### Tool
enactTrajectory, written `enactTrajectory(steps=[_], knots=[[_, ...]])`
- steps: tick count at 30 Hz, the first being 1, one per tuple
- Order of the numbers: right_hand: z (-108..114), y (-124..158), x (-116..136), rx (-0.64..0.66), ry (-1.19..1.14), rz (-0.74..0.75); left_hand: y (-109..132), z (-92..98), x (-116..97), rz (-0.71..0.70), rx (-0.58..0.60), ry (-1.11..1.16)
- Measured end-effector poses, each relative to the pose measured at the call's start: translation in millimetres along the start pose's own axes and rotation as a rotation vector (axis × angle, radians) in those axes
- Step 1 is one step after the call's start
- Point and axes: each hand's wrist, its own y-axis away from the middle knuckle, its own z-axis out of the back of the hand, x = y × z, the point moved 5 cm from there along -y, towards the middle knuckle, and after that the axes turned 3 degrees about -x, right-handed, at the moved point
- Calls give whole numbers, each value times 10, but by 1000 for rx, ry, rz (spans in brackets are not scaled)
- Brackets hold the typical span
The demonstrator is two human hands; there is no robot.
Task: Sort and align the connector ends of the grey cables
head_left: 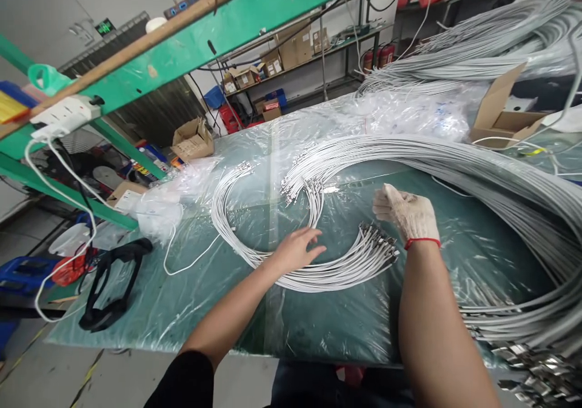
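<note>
A curved bundle of white cables (318,279) lies on the plastic-covered table, its metal-tipped ends (379,242) fanned at the right. My left hand (297,250), bare, is over the inner side of this curve with thumb and fingers apart; whether it touches the cables is unclear. My right hand (407,211) wears a white knit glove with a red cuff. Its fingers are curled closed above the table, just beyond the metal ends, and anything inside them is hidden. A larger sweep of white cables (409,150) arcs behind and to the right, its tips near the table's middle.
A green shelf beam (182,38) with a power strip (68,116) crosses the upper left. An open cardboard box (504,114) and more coiled cables (491,38) occupy the back right. A black strap (109,284) lies near the left edge.
</note>
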Motion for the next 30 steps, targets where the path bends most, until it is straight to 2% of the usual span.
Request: enactTrajectory(steps=[3,6,8,11,13,17,19,21,24,26,30], knots=[[22,5,-5,-35,-4,-24,190,-21,-73,24,182,36],[39,18,13,-56,-19,1,266,-34,-54,94,278,90],[53,28,32,-72,-39,20,251,-41,-68,92,312,192],[77,47,70,-95,-68,32,189,11,-95,87,271,344],[95,62,99,-113,-82,30,161,69,-75,146,231,437],[123,86,143,-151,-117,20,124,101,-40,310,297,711],[124,90,150,-168,-133,33,46,88,-83,343,320,861],[104,94,150,-170,-138,66,-88,66,-153,355,291,980],[18,113,135,-108,-160,107,-309,7,-271,360,231,1088],[-68,135,121,-29,-187,103,-406,-55,-328,362,232,1115],[-223,177,111,119,-261,32,-451,-205,-327,376,259,1125]])
